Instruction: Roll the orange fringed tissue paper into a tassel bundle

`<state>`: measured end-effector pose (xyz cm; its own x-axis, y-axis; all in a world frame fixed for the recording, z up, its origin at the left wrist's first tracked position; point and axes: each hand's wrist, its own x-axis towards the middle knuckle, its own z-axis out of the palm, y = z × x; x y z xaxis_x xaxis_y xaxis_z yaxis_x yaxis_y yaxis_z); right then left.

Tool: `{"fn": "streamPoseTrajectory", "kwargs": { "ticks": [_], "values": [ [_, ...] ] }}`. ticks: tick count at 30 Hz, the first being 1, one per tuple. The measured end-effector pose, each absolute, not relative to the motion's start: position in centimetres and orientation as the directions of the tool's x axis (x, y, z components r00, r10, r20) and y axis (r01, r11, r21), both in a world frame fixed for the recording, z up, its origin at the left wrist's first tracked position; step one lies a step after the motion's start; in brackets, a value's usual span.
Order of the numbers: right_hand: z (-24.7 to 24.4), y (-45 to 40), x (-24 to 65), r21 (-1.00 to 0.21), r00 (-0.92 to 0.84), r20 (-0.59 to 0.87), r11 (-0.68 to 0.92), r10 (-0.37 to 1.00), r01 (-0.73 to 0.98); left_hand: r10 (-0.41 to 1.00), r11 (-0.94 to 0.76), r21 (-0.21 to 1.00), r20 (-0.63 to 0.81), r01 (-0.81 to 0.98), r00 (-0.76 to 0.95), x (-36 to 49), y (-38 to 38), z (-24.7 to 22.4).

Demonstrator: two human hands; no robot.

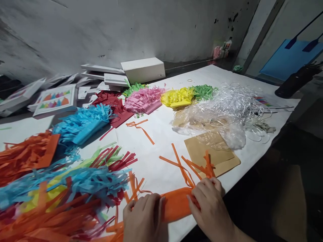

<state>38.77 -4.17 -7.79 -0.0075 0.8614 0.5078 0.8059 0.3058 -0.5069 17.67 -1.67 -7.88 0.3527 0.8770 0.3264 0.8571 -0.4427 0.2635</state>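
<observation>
A sheet of orange tissue paper (pixel 176 204) with fringed ends lies on the white table covering near the front edge. My left hand (pixel 145 218) grips its left end, fingers curled over the paper. At the other end my right hand (pixel 210 201) is closed on it, knuckles up. Loose orange strips (pixel 180 164) fan out beyond the right hand, and more strips show beside the left. What the fingertips do under the paper is hidden. A brown envelope (pixel 209 153) lies just past the right hand.
Fringed tissue bundles in blue (pixel 83 122), dark red (pixel 116 107), pink (pixel 145 99) and yellow (pixel 178 97) line the table. A mixed tassel pile (pixel 75 188) lies left. White string (pixel 232 101) and a plastic bag (pixel 214 124) sit right; a white box (pixel 142 70) stands by the wall.
</observation>
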Motion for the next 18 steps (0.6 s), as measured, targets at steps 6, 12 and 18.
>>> {"fn": "streamPoseTrajectory", "kwargs": {
  "ticks": [6, 12, 18],
  "values": [
    [-7.4, -4.5, 39.4, -0.317, -0.146, 0.665, 0.454, 0.732, 0.833, 0.862, -0.476, 0.159, 0.277, 0.865, 0.423, 17.1, -1.4, -9.0],
    [-8.2, -5.1, 39.9, -0.326, -0.361, 0.613, 0.641, 0.703, 0.695, 0.792, -0.507, 0.04, 0.416, 0.861, 0.447, 16.7, -1.7, -8.0],
    [-7.8, -5.2, 39.8, -0.46, -0.319, 0.545, 0.594, 0.776, 0.66, 0.613, -0.721, 0.037, 0.498, 0.692, 0.613, 16.3, -3.1, -9.0]
  ]
}}
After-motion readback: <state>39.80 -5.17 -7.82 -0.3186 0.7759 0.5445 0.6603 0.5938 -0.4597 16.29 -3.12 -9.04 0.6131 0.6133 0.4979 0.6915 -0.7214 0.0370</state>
